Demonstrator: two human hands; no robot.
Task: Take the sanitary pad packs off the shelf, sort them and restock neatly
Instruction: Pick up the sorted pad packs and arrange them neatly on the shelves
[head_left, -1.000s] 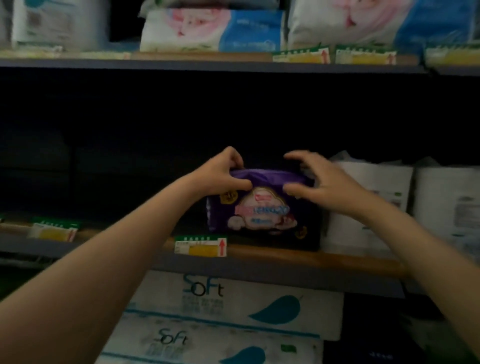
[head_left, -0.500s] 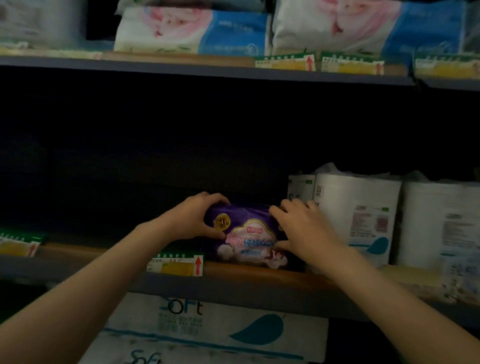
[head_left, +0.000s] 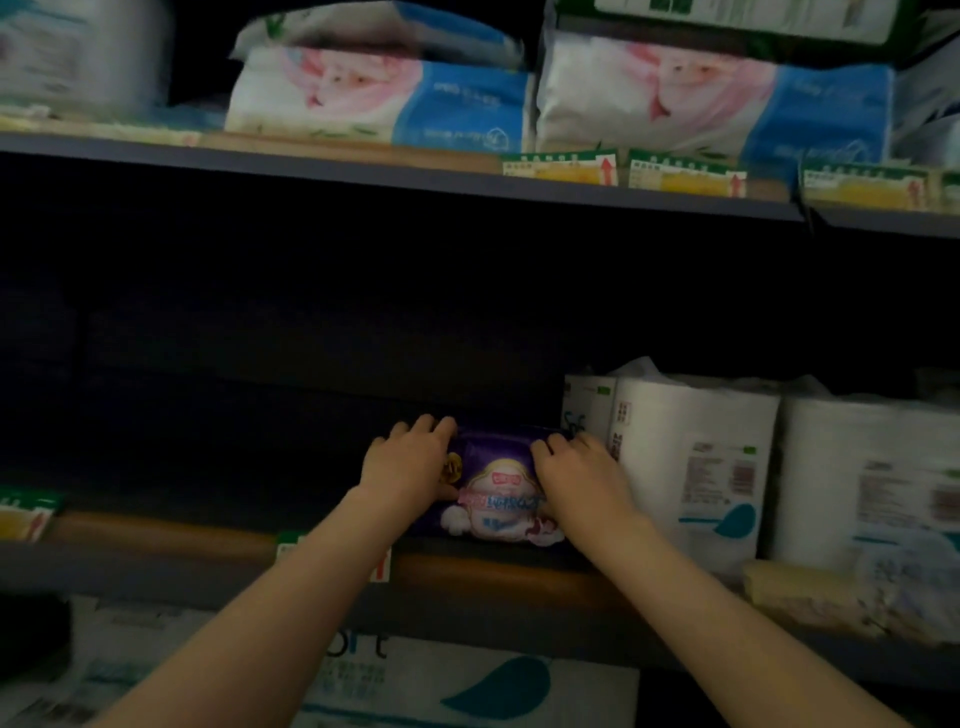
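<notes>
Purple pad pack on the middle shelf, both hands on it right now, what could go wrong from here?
1. The purple pad pack sits tight against the white roll pack; the right hand may be squeezed between them or nudge the rolls.
2. The left hand and forearm cover the price tag on the shelf edge; the tag could get knocked loose.
3. The shelf's left side is too dark to judge, so alignment may go wrong.

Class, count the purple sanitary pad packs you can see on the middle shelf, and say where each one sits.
1. The purple pad pack stands on the middle shelf, held between both hands, just left of the white paper rolls. The dark shelf space further left may hide others.
</notes>
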